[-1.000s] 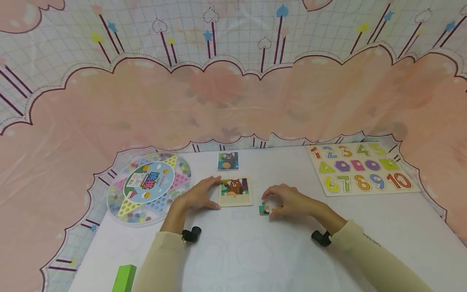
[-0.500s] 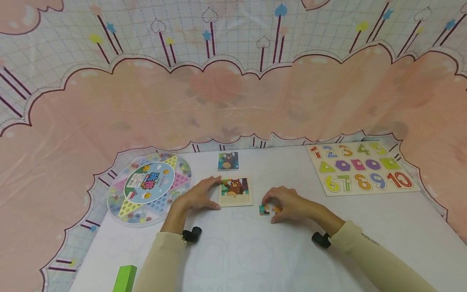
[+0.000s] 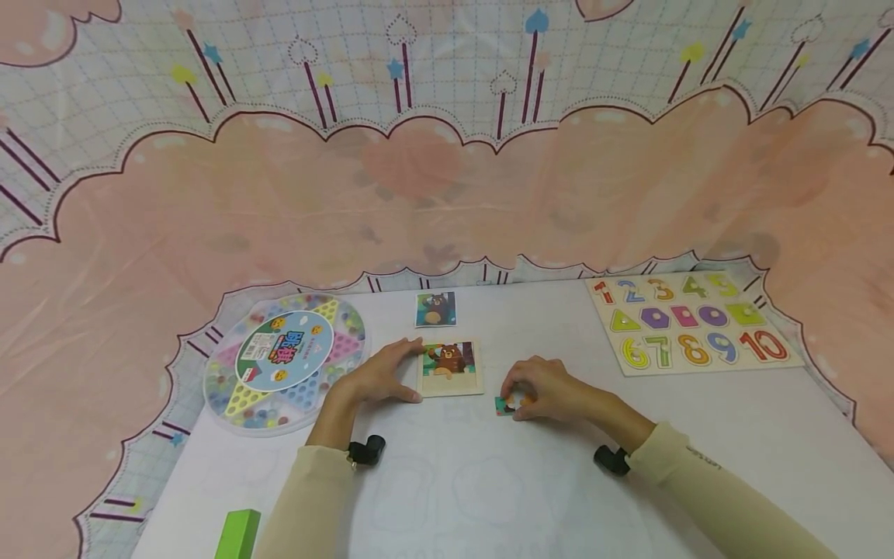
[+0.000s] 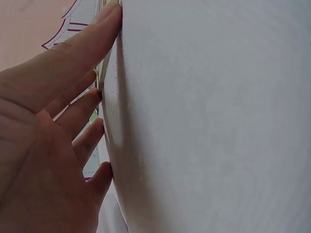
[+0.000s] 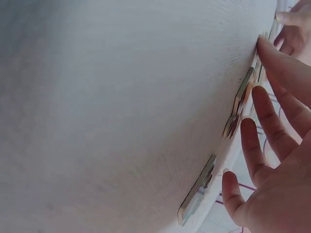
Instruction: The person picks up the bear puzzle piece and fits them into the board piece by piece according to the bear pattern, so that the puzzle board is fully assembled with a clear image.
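Note:
My left hand (image 3: 379, 374) spans the left edge of a small wooden bear jigsaw tray (image 3: 452, 386), index finger at its far corner and thumb at its near corner. The tray's upper part shows the bear picture; its lower part is bare wood. Just right of the tray, my right hand (image 3: 548, 390) pinches a teal puzzle piece (image 3: 501, 406) at the table, thumb on the near side and index finger on the far side. A piece with orange and white (image 3: 519, 399) shows between those fingers. In the right wrist view, puzzle pieces (image 5: 197, 189) lie flat beside the fingertips.
A bear picture card (image 3: 436, 309) lies behind the tray. On the left is a round Chinese checkers board (image 3: 286, 357) with marbles, and on the right a wooden number puzzle (image 3: 687, 322). A green block (image 3: 238, 534) sits at the near left.
My right hand has shifted slightly left and its fingers have closed in around the puzzle pieces. The left hand stays at the tray.

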A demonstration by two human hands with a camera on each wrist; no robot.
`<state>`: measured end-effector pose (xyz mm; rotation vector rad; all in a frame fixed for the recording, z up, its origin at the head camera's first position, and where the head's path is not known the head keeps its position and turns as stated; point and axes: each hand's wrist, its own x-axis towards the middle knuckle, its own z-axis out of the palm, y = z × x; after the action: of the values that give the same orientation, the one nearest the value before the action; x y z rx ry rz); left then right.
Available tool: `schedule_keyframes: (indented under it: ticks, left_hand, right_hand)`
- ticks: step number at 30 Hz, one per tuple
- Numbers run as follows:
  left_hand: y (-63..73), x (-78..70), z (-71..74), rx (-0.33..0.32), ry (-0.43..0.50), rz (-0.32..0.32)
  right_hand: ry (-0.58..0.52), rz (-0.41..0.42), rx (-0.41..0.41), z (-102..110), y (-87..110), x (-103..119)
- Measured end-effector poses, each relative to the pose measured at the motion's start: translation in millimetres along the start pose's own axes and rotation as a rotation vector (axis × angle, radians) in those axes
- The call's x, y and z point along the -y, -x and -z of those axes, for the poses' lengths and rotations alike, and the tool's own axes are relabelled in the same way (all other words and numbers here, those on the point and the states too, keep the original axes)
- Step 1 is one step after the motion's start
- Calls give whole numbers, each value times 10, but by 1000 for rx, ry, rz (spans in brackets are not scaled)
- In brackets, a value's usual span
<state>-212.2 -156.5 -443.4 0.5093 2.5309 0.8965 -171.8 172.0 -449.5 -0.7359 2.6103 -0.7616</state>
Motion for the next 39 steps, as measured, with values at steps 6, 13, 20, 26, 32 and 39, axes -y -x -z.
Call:
schedule_keyframes:
  ticks: [6,13,20,26,32,39]
  left_hand:
    - [-2,-1,-3,1,-4,2]
    - [7,-20,13,-1,-11,-5]
    - [4,-19,16,1,-9,-8]
    - [9,-30,9,0,8,-7]
    - [6,-22,10,1,10,3]
    - [10,-24,1,3,8,12]
  right_hand:
    - [-2,4,-19,-4,3,18]
    - [29,18,-24,-8,-8,16]
    - [-17,26,6,49,16,45]
    - [-189,49,2,194,54,82]
    - [-253,78,-24,241,29,109]
    - [-252,134,-34,232,-15,86]
